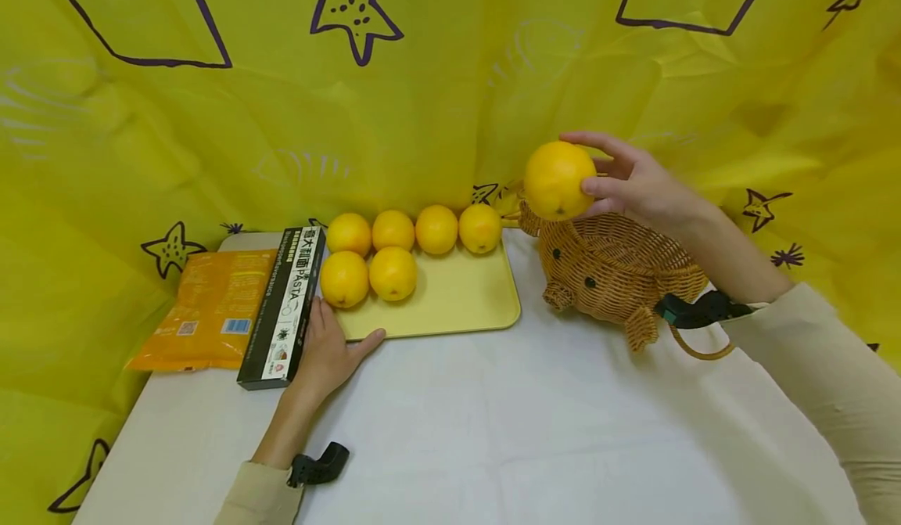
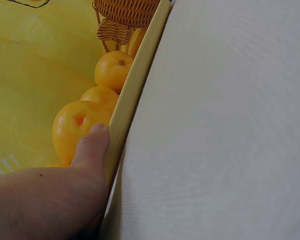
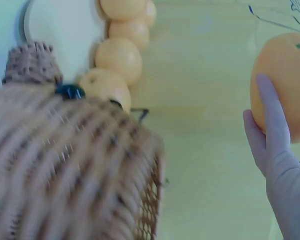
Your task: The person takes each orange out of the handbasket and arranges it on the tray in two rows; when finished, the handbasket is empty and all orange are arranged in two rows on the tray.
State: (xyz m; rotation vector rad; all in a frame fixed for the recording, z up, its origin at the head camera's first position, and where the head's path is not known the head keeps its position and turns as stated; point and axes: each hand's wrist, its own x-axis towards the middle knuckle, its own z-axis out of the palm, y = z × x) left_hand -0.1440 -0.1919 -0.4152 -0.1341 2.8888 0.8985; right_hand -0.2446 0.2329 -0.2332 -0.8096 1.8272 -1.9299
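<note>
My right hand (image 1: 637, 185) holds an orange (image 1: 559, 181) in the air, fingers and thumb around its side. Below it stands a pig-shaped wicker basket (image 1: 598, 275), which the right wrist view shows close up. The held orange (image 3: 285, 90) is at the right of that view. A pale yellow tray (image 1: 464, 298) bears several oranges (image 1: 393, 273) in two rows, at its back and left. My left hand (image 1: 327, 353) rests at the tray's front left corner, fingers along the left side. Its thumb (image 2: 92, 145) lies against the front rim in the left wrist view.
A black-and-white pasta box (image 1: 281, 306) lies just left of the tray, beside my left hand. Farther left is an orange plastic packet (image 1: 207, 310). A yellow patterned cloth (image 1: 436, 118) hangs behind the white table (image 1: 493, 431).
</note>
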